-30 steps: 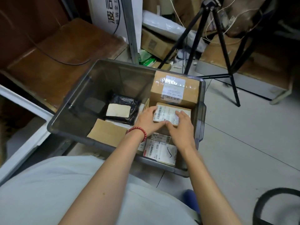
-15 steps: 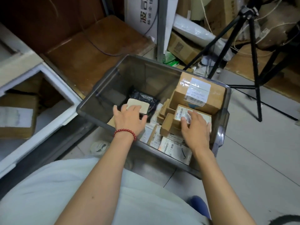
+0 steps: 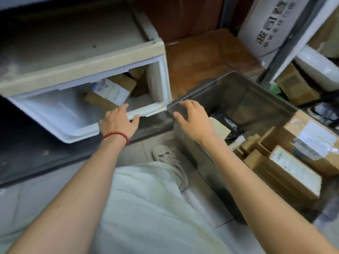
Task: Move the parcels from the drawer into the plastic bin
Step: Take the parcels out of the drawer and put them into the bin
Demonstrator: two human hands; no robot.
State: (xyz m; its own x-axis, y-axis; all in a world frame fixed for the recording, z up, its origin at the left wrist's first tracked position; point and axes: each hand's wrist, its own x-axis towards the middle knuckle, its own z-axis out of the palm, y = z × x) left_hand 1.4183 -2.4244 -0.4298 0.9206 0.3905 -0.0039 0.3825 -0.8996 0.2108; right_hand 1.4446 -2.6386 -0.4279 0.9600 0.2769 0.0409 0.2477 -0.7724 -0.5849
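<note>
The white drawer (image 3: 55,114) stands pulled open at the left, with cardboard parcels (image 3: 111,91) lying at its back. My left hand (image 3: 119,122), with a red bead bracelet on the wrist, is over the drawer's front rim, fingers spread and empty. My right hand (image 3: 194,118) hovers open above the near left corner of the grey plastic bin (image 3: 236,83). Inside the bin lie several brown parcels (image 3: 293,167) at the right and a black bagged parcel (image 3: 225,121).
A brown wooden board (image 3: 201,57) lies behind the bin. Cardboard boxes (image 3: 295,88) and a white package sit at the far right by a metal post. My knee in light trousers and a shoe (image 3: 165,156) are on the tiled floor between drawer and bin.
Both hands have left the parcels in the bin and swung left. The view turned toward the drawer. My left hand reached the drawer's front rim; my right hand is above the bin's corner.
</note>
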